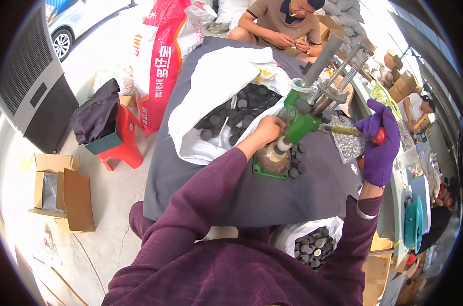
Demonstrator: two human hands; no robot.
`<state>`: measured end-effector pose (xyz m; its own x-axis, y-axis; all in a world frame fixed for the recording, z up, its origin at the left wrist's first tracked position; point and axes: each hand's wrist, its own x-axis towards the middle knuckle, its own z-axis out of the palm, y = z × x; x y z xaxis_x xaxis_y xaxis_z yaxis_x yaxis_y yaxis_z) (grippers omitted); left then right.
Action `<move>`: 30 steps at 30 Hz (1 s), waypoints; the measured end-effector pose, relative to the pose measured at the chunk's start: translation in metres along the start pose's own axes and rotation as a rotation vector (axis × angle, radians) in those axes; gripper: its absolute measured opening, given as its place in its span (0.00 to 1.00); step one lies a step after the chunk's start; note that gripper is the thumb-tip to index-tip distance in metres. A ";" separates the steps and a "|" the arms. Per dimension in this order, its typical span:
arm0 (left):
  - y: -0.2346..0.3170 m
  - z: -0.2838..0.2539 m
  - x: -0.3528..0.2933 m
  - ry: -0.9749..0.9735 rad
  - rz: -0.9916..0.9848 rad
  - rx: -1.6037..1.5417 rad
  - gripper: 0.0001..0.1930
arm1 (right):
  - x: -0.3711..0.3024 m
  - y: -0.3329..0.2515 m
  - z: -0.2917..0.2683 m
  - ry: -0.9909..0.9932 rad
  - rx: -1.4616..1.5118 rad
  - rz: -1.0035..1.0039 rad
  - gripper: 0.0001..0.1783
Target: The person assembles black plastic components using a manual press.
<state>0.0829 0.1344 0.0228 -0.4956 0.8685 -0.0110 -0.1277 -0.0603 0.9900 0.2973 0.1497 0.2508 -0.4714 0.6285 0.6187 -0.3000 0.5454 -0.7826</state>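
A green hand press (299, 122) with a steel column and a coiled spring stands on the grey-covered table (216, 196). My right hand (380, 137), in a purple glove, is wrapped round the red-knobbed end of its lever (346, 130). Bare, my left hand (268, 130) reaches to the press's left side, just above the base. Its fingers are pinched together, and what they hold is hidden. Beyond that hand, an open white sack (196, 102) holds many round black caps (244, 107). Several loose black caps (294, 168) lie right of the press base.
A bag of small clear pieces (350, 145) lies beside the lever. Below the table edge sits another white sack (333, 224) of black caps. Across the table a person (285, 25) works with both hands. Left are a red stool (122, 148), a cardboard box (76, 199) and an air cooler (35, 76).
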 end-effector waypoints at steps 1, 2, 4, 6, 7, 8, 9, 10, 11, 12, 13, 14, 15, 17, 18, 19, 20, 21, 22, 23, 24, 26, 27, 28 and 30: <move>-0.006 -0.003 -0.007 0.028 0.073 0.092 0.10 | -0.001 -0.001 -0.001 0.006 -0.010 0.011 0.25; -0.011 -0.009 -0.013 0.026 0.069 0.095 0.10 | -0.001 -0.001 -0.002 0.010 -0.008 0.015 0.25; -0.022 -0.025 -0.026 0.107 0.325 0.319 0.10 | 0.003 0.002 -0.004 0.015 -0.021 0.048 0.25; -0.002 -0.042 -0.050 0.109 0.264 0.186 0.10 | 0.006 0.011 -0.015 0.014 0.071 0.064 0.23; 0.004 -0.059 -0.056 0.207 0.291 0.200 0.10 | 0.006 0.010 -0.015 -0.002 0.069 0.050 0.23; 0.007 -0.082 -0.059 0.307 0.320 0.217 0.09 | 0.007 0.008 -0.013 -0.020 0.070 0.035 0.23; -0.003 -0.115 -0.056 0.414 0.375 0.296 0.10 | 0.009 0.006 -0.006 -0.048 0.081 0.030 0.24; -0.015 -0.144 -0.057 0.523 0.434 0.374 0.11 | 0.012 0.006 -0.001 -0.079 0.093 0.020 0.24; -0.014 -0.149 -0.062 0.560 0.391 0.531 0.10 | 0.013 0.007 -0.006 -0.080 0.093 0.005 0.24; -0.015 -0.151 -0.067 0.597 0.350 0.686 0.09 | 0.010 0.007 -0.011 -0.067 0.085 0.006 0.24; -0.016 -0.153 -0.077 0.566 0.345 0.772 0.08 | 0.009 0.008 -0.010 -0.054 0.101 0.007 0.23; -0.017 -0.150 -0.083 0.571 0.349 0.776 0.08 | 0.009 0.008 -0.009 -0.044 0.116 0.005 0.22; -0.018 -0.143 -0.085 0.530 0.500 0.859 0.08 | 0.009 0.009 -0.009 -0.046 0.120 -0.002 0.22; -0.009 -0.123 -0.090 0.400 0.697 0.958 0.10 | 0.008 0.006 -0.011 -0.035 0.073 0.009 0.24; -0.006 -0.111 -0.094 0.336 0.689 1.097 0.08 | 0.006 0.005 -0.011 -0.023 0.050 0.006 0.24; -0.007 -0.106 -0.096 0.306 0.670 1.206 0.05 | 0.004 0.005 -0.009 -0.043 0.052 -0.009 0.24; -0.009 -0.102 -0.094 0.278 0.650 1.313 0.03 | 0.004 0.005 -0.007 -0.066 0.053 -0.026 0.25; -0.013 -0.100 -0.095 0.271 0.629 1.334 0.03 | 0.003 0.005 -0.005 -0.051 0.061 0.019 0.24; -0.013 -0.098 -0.098 0.254 0.609 1.355 0.03 | -0.001 0.007 -0.004 -0.031 0.069 0.009 0.24; -0.013 -0.094 -0.098 0.221 0.543 1.414 0.04 | -0.002 0.004 -0.004 -0.026 0.071 0.027 0.24; -0.012 -0.091 -0.095 0.206 0.524 1.422 0.05 | -0.002 0.002 -0.004 -0.021 0.074 0.048 0.24; -0.015 -0.091 -0.094 0.245 0.556 1.357 0.04 | -0.004 -0.002 -0.004 -0.013 0.056 0.029 0.24; -0.018 -0.092 -0.094 0.243 0.554 1.356 0.04 | -0.005 -0.004 -0.004 0.000 0.039 0.016 0.24; -0.020 -0.092 -0.094 0.282 0.558 1.268 0.05 | -0.004 -0.003 -0.004 0.002 0.039 0.018 0.24; -0.023 -0.093 -0.093 0.309 0.557 1.182 0.05 | -0.003 0.000 -0.005 -0.025 0.044 -0.011 0.24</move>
<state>0.0517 0.0093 -0.0121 -0.4305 0.7124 0.5542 0.8887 0.2273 0.3981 0.3023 0.1507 0.2491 -0.4882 0.6080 0.6261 -0.3410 0.5274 -0.7782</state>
